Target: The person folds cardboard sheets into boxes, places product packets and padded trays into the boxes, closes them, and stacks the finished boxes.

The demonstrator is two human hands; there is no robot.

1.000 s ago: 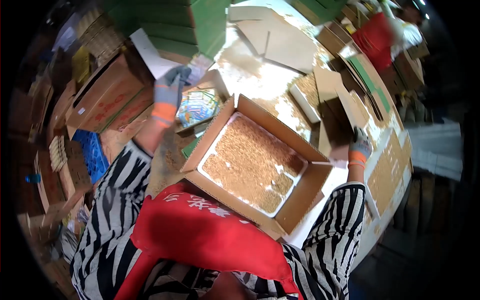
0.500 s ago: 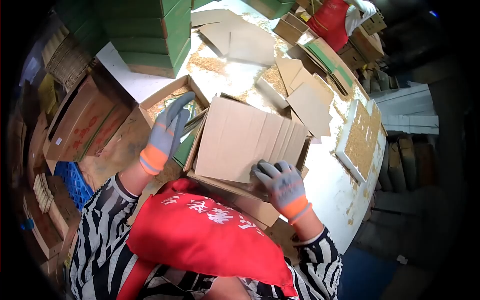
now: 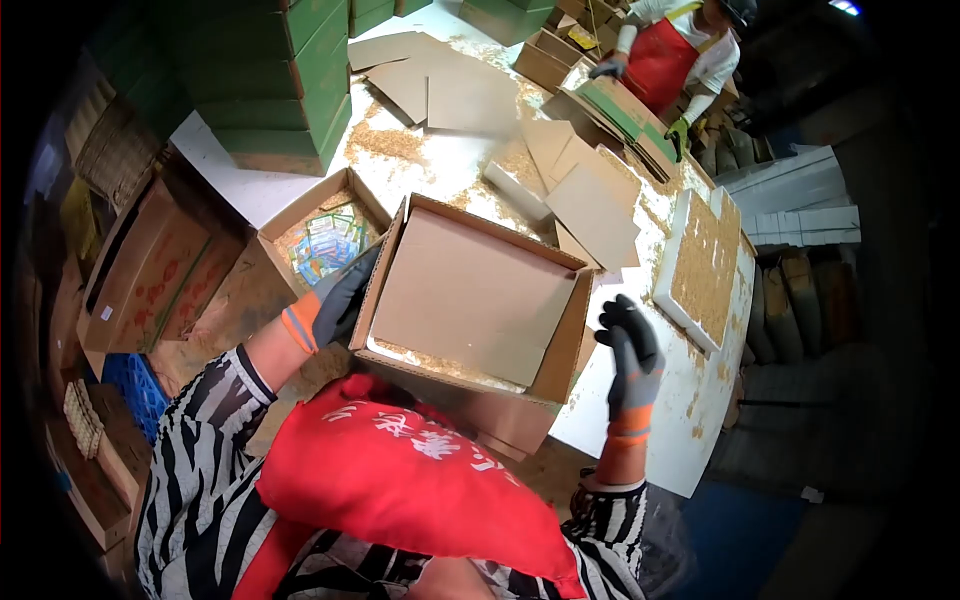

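The left hand [image 3: 347, 300] touches the left edge of the box [image 3: 560, 350]; I cannot tell if it grips. The flat card [image 3: 470, 290] lies inside, crumbs [image 3: 440, 362] showing along its near edge. The right hand [image 3: 630, 350], loose and holding nothing, has room beside the box.

the site appears to be a packing workshop. identifying features: a white flat-topped worktable [image 3: 625, 430] strewn with brown granular material [image 3: 385, 143]; loose tan cardboard sheets [image 3: 470, 95]; an open brown rectangular cardboard box [image 3: 568, 345]; stacked green rectangular boxes [image 3: 255, 95]; across the table, a person in a red apron [image 3: 658, 68] and white sleeves.
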